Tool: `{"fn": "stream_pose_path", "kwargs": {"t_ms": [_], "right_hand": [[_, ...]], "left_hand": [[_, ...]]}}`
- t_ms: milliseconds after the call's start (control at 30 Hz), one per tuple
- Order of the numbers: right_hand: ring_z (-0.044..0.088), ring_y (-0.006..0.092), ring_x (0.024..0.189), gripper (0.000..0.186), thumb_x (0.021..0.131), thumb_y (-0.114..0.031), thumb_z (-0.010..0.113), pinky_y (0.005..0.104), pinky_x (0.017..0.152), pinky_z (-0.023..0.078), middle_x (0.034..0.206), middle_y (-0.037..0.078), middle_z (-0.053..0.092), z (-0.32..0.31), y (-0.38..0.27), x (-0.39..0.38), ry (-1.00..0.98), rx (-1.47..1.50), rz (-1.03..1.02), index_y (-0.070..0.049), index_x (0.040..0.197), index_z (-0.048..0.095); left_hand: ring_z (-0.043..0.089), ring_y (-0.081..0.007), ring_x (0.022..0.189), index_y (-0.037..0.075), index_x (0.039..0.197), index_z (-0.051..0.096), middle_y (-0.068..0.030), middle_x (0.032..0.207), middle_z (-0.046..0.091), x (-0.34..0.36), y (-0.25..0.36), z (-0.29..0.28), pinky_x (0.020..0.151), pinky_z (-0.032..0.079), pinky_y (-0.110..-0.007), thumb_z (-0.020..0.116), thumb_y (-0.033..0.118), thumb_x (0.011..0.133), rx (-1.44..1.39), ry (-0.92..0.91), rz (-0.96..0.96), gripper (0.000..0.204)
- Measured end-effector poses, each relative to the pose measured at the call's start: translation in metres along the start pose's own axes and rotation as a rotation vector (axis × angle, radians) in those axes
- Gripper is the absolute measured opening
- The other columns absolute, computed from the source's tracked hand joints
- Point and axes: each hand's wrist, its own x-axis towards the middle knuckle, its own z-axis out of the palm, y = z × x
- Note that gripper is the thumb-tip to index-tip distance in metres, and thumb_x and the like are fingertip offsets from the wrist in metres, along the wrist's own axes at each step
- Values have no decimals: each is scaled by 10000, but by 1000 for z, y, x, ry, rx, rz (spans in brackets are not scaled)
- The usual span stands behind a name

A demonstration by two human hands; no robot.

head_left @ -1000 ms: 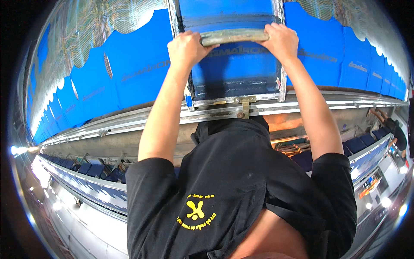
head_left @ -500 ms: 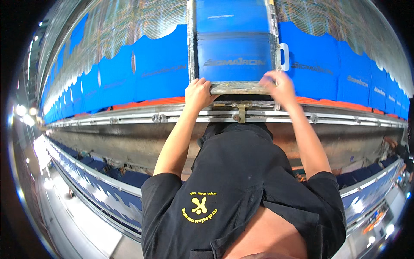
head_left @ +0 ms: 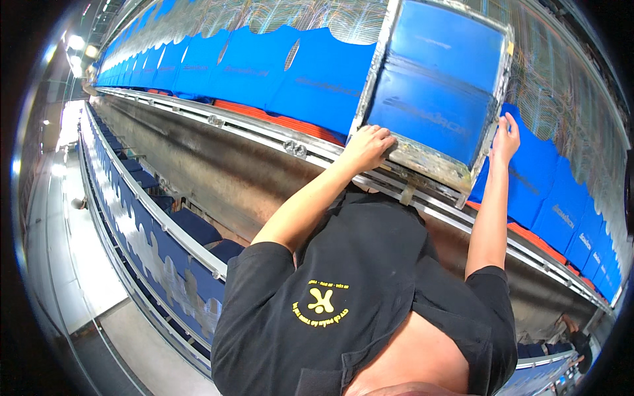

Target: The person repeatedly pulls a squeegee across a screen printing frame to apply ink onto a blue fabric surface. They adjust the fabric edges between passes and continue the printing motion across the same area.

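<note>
Frame (head_left: pixel 436 84), left hand (head_left: pixel 371 146) gripping left corner, right hand (head_left: pixel 506 138) beside right edge, grip unclear

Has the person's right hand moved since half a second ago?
Yes. Against the metal rail, the right hand has gone farther away and rightward, from by the right end of the bar to the right side of the frame.

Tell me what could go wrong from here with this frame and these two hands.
The left hand is at the near left corner of the frame, close to the metal rail, so fingers might get pinched if it shifts.
Blue fabric lies close beside the frame, so a sideways slip could rub or crease it.
The right hand is at the frame's right side, so uneven pulling might twist the frame.
</note>
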Motion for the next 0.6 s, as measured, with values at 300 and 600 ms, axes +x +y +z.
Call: {"fn": "stream_pose_path", "kwargs": {"t_ms": [300, 600], "right_hand": [[522, 41, 669, 205, 1013, -225, 761, 265, 583, 421, 842, -27, 694, 194, -33, -118, -36, 58, 136, -59, 1128, 792], [649, 101, 885, 302, 1028, -291, 747, 284, 775, 522, 1051, 44, 757, 275, -50, -151, -30, 51, 313, -30, 1180, 759]], "left_hand": [[679, -290, 1189, 119, 1234, 749, -60, 1222, 747, -55, -172, -50, 1020, 549, -422, 827, 129, 750, -107, -83, 13, 490], [725, -307, 1058, 78, 1137, 755, -83, 1138, 771, -74, -258, -95, 941, 589, -403, 815, 128, 772, -139, -261, 77, 373]]}}
